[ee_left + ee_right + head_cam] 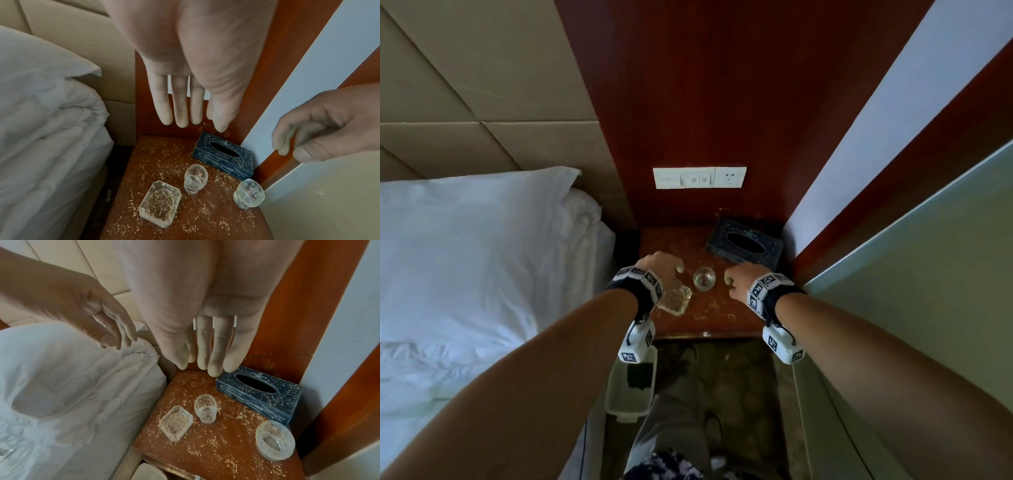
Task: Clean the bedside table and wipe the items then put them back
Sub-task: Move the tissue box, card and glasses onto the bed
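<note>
A small reddish-brown wooden bedside table (164, 155) is seen set in a corner, its top strewn all over with pale yellowish crumbs (205, 216). A tall panel of the same red wood (705, 102) rises behind it, and a white switch-and-socket plate (699, 177) is fixed on that panel above the tabletop. A pale blue-white wall (893, 120) closes the side toward 3 o'clock; a bed with white pillow and rumpled white bedding (465, 257) lies toward 9 o'clock, backed by a beige padded headboard (465, 68).

On the tabletop, a dark blue speckled rectangular tissue box with an oval slot (224, 155) is found at the back, toward 1 o'clock, set askew near the wall. A small clear drinking glass (195, 178) stands upright near the centre. A second clear glass (247, 194) stands toward 4 o'clock, near the table's right edge. A clear cut-glass octagonal ashtray (160, 206), its well filled with crumbs, lies toward 7 o'clock.

The left hand (661, 269) is held above the table over the ashtray, fingers straight and slack, nothing held. The right hand (739, 281) hovers right of the centre glass, fingers loosely extended, also holding nothing. A clear plastic container (631, 390) is noted on the floor below the table's front edge.
</note>
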Available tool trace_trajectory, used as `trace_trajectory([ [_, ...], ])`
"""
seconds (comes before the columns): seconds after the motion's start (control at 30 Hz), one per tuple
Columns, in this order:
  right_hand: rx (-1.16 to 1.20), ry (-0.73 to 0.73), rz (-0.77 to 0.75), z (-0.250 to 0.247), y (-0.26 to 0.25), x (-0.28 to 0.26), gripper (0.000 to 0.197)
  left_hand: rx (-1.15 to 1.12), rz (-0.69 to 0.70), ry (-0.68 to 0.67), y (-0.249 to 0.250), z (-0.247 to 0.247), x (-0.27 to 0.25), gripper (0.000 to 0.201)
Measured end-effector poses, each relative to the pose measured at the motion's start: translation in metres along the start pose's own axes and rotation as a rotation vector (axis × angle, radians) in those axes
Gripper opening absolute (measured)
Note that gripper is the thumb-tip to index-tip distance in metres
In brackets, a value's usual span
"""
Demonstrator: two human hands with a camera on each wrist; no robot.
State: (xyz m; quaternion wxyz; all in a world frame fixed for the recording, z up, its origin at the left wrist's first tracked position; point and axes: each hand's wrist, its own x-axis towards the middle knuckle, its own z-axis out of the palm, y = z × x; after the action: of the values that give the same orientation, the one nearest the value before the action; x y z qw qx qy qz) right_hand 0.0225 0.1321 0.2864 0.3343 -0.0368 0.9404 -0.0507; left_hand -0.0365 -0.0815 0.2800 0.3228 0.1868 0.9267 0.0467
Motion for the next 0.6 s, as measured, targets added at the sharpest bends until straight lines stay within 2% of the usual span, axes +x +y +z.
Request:
trace_trajectory([
  [0.23,0.040,-0.106,0.098,0.022,0.016,0.072,0.025,0.085,0.057,-0.133,-0.005,0.020,0.092,0.027],
  [0.4,0.084,-0.174,0.102,0.026,0.018,0.110,0.028,0.132,0.094,-0.146,-0.013,0.031,0.137,0.027],
  [0.6,0.105,-0.232,0.084,0.043,0.020,0.153,0.032,0.067,0.088,-0.214,-0.017,0.059,0.183,0.027],
])
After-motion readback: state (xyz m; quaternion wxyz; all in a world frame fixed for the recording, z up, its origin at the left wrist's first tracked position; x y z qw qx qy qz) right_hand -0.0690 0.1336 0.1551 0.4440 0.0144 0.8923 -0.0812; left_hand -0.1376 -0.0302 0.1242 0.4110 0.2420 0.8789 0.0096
